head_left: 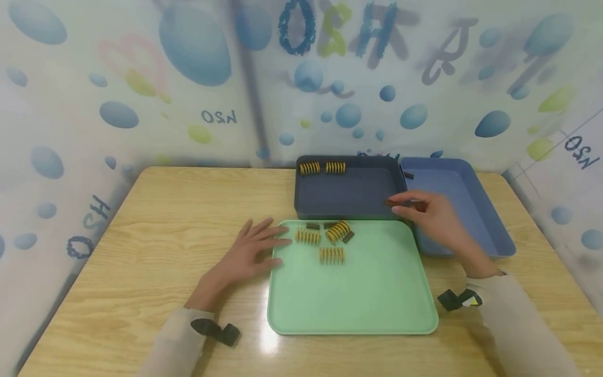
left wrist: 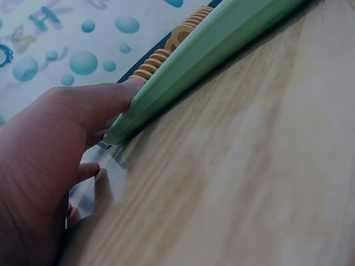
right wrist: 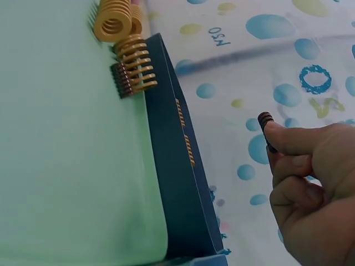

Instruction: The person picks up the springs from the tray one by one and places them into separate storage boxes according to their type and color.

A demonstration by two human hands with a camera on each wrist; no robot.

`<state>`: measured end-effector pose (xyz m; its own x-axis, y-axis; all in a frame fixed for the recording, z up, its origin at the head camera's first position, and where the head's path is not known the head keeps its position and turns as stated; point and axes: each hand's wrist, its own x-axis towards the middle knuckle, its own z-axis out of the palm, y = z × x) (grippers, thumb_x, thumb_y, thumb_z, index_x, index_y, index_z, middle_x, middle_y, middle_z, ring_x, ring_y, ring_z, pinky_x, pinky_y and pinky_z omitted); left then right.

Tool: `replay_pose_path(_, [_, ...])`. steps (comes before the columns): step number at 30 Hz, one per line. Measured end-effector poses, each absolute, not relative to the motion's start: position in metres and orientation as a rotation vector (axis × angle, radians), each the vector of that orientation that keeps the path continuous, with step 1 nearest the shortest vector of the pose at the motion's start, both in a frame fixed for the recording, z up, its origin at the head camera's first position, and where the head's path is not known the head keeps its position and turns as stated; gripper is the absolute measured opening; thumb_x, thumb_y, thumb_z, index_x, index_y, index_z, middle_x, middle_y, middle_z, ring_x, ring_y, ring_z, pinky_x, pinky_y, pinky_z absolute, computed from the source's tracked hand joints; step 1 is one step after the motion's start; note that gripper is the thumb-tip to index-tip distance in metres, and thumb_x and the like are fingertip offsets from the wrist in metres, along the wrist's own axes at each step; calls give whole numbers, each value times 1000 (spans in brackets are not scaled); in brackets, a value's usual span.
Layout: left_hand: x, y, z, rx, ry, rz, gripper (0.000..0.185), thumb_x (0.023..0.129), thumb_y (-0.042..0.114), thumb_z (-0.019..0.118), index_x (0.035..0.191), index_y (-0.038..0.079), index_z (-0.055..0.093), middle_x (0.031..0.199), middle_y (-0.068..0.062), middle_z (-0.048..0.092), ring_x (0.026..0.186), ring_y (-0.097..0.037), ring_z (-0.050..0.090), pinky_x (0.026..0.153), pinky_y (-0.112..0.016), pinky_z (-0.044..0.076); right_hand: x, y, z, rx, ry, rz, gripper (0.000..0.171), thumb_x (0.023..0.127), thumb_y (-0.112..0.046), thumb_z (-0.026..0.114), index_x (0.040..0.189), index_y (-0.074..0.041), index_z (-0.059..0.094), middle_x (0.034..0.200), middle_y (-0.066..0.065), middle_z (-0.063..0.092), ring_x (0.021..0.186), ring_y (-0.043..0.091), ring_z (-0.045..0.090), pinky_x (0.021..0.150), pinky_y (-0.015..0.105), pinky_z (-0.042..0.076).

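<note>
My right hand (head_left: 401,204) pinches a small dark brown spring (head_left: 390,203) between thumb and forefinger, above the front right corner of the dark grey bin (head_left: 348,196). The right wrist view shows the same spring (right wrist: 265,119) sticking up from the fingertips (right wrist: 283,136). My left hand (head_left: 268,238) lies flat on the table with straight fingers touching the left rim of the green tray (head_left: 353,298). Several yellow springs (head_left: 332,255) and small brown springs (head_left: 312,226) lie at the far end of the tray. In the left wrist view, my fingers (left wrist: 94,105) press against the tray rim (left wrist: 211,50).
Two yellow springs (head_left: 322,168) lie at the back of the dark grey bin. A lighter blue bin (head_left: 471,209) stands to its right with one brown spring (head_left: 408,176) at its back left. The wooden table (head_left: 155,230) is walled by bubble-patterned sheeting.
</note>
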<state>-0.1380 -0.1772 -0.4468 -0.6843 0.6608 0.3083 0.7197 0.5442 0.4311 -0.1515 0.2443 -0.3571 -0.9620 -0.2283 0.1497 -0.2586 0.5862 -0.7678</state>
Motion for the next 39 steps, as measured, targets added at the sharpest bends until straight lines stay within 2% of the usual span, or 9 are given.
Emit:
replay_pose_path(3, [-138,-177,-447,-1196,-2664,-827,45,91,43,59,130,20,61,144,-1,47,139,-39,24,107,-67,4,-151,245,-347,340,-2766,1350,25,91,-20,68,114,-10,70,93,0,68,40,10,23,37,32,25])
replay_pose_path(6, [-138,-177,-447,-1198,-2668,-829,45,91,43,60,130,21,61,144,-1,46,140,-38,24,107,-67,3,-149,244,-337,280,-2742,1358,24,91,-16,68,113,-6,70,68,3,64,39,5,23,37,32,23])
replay_pose_path(9, [-138,-177,-447,-1198,-2674,-830,45,90,42,61,130,21,60,144,0,46,140,-37,23,108,-66,3,-154,251,-333,259,-2732,1318,26,91,-17,68,114,-6,69,68,4,65,39,4,24,37,32,22])
replay_pose_path(13, [-138,-178,-448,-1195,-2678,-832,45,90,41,61,130,22,60,145,0,46,140,-37,23,108,-65,3,-164,267,-335,216,-2747,1243,30,90,-28,69,115,-13,70,98,-3,70,46,9,45,41,32,27])
replay_pose_path(17, [-139,-177,-447,-1196,-2678,-826,45,91,42,60,130,21,60,145,0,46,140,-38,23,107,-66,3,-171,278,-334,174,-2753,1219,33,89,-36,68,116,-17,70,108,-7,66,73,12,62,50,31,33])
replay_pose_path(22, [-138,-177,-445,-1193,-2683,-808,45,90,42,61,131,21,60,145,0,46,140,-38,24,107,-66,4,-179,286,-334,152,-2737,1204,35,88,-38,68,115,-16,70,105,-11,66,80,2,63,58,24,40])
replay_pose_path(28, [-138,-177,-445,-1190,-2691,-821,45,90,40,61,131,21,60,145,0,46,140,-37,23,108,-66,4,-189,296,-336,129,-2748,1171,35,88,-37,69,114,-13,70,103,-13,66,79,-3,62,58,21,40])
replay_pose_path(34, [-138,-178,-446,-1189,-2695,-820,45,91,42,60,131,21,60,145,1,45,140,-37,23,108,-65,3,-201,307,-336,79,-2805,1115,42,89,-43,66,119,-14,68,117,3,64,86,-11,57,70,18,43])
replay_pose_path(39, [-138,-178,-446,-1192,-2688,-826,45,90,40,62,131,22,60,146,1,45,140,-37,23,108,-65,2,-213,313,-339,67,-2832,1101,47,90,-43,63,123,-10,65,125,13,59,104,12,63,74,18,44])
